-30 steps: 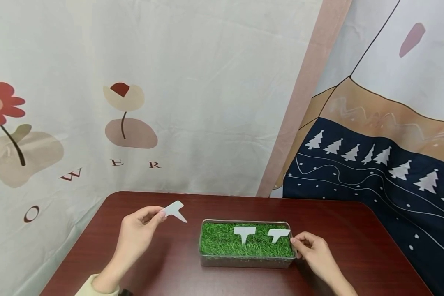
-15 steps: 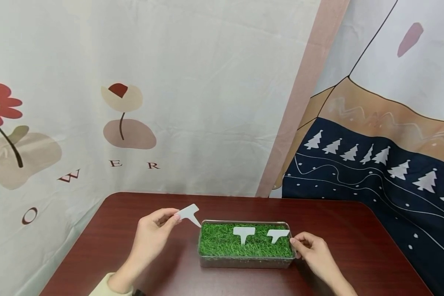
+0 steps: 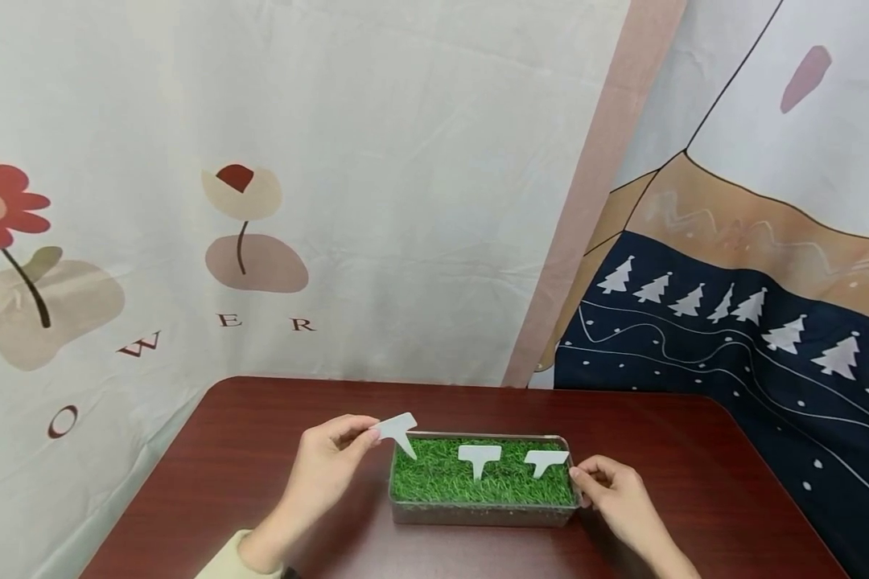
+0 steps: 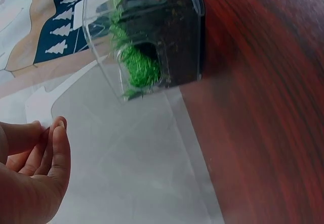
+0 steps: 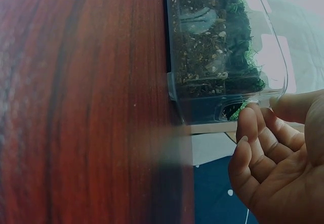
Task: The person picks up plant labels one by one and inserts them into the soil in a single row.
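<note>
My left hand (image 3: 326, 462) pinches one end of the crossbar of a white T-shaped plant label (image 3: 397, 426) between thumb and fingers. The label's pointed stem slants down over the left end of a clear plastic box (image 3: 481, 515). Green grass (image 3: 434, 481) fills the box's top, with dark soil (image 5: 197, 57) showing through its wall. Two more labels, a middle one (image 3: 479, 453) and a right one (image 3: 546, 457), stand in the grass. At the box's right end, my right hand (image 3: 619, 492) grips the rim, thumb on the edge and fingers against the end wall.
The box rests on a dark red-brown wooden table (image 3: 261, 402) with rounded far corners. Behind it hangs a pale printed curtain (image 3: 420, 201), and a navy cloth with white trees (image 3: 666, 338) hangs at the right.
My left hand has carried its label rightward and slightly down, from beside the box to over its left end. The right hand has stayed at the box's right end.
</note>
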Motion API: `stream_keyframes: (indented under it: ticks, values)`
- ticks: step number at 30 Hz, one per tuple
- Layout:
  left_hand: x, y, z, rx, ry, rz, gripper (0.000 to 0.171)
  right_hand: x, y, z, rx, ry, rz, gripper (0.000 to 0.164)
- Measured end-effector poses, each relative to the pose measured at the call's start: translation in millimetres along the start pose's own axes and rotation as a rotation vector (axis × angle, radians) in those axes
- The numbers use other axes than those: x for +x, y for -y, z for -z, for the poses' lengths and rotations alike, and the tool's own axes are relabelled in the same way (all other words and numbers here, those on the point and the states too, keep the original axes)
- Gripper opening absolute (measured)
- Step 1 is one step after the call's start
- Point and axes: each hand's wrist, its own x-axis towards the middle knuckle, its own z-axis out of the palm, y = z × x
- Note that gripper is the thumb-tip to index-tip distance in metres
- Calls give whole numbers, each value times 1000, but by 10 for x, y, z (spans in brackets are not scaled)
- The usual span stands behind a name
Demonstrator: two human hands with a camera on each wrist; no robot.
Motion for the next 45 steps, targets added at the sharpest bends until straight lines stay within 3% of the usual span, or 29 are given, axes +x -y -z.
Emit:
stream_keyframes:
  ticks: [4,14,23,37,45]
  values:
    - [3,24,-71,26,31,-14,16,-8,-3,-5,4,3,-1,10]
    - [18,99,-173,31,85,45,18,-6,-3,5,6,9,0,11]
    - [12,164,-198,103,97,-52,18,-8,-2,6,7,7,0,10]
    - [33,191,-210,127,151,-164,16,-9,2,14,0,8,-2,10]
    - [32,184,-233,143,194,-167,17,-5,3,15,4,11,-10,11]
